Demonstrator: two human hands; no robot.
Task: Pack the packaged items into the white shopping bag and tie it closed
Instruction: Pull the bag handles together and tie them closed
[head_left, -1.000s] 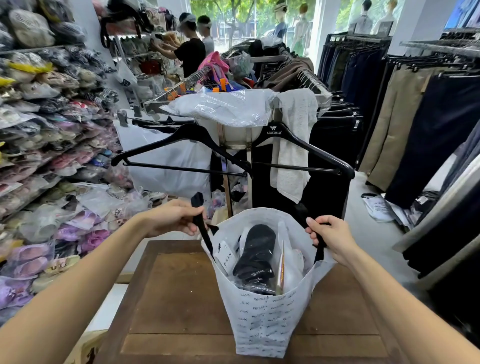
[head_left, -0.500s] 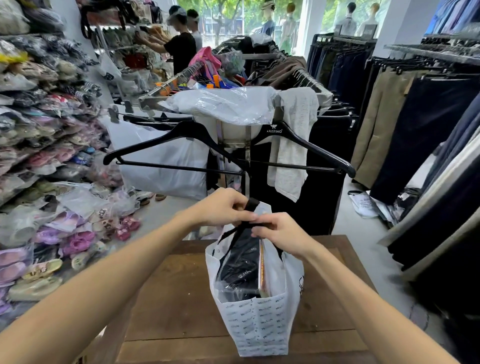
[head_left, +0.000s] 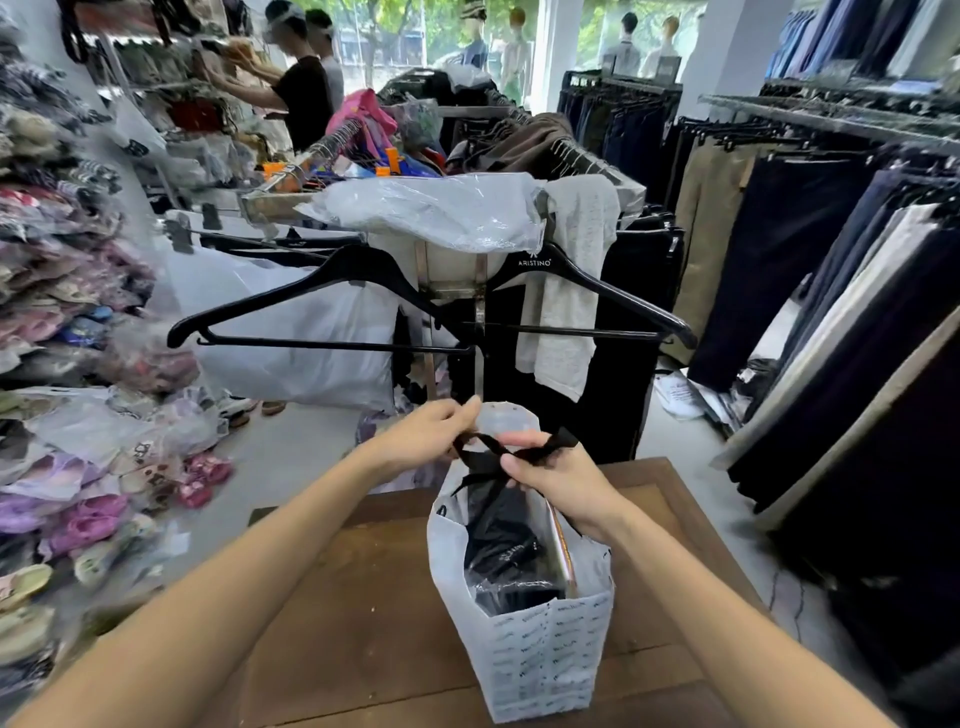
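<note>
The white shopping bag (head_left: 540, 654) stands upright on the wooden table (head_left: 353, 613), printed with small dark lettering. Dark packaged items (head_left: 506, 551) in clear plastic fill it and show through its open side. Two black ribbon handles (head_left: 498, 457) cross over the bag's mouth. My left hand (head_left: 426, 436) pinches one ribbon end just left of the crossing. My right hand (head_left: 561, 478) grips the other ribbon, whose loose end sticks up past my fingers. Both hands are close together above the bag.
A clothes rack (head_left: 467, 291) with two black hangers and a clear plastic bag stands right behind the table. Packaged slippers (head_left: 78, 467) pile up on the left. Dark trousers (head_left: 810, 249) hang on the right. Two people (head_left: 306, 88) stand at far shelves.
A second ago my hands held the ribbons wide apart with the bag open. They came together over the mouth, and the ribbons now cross between my fingers.
</note>
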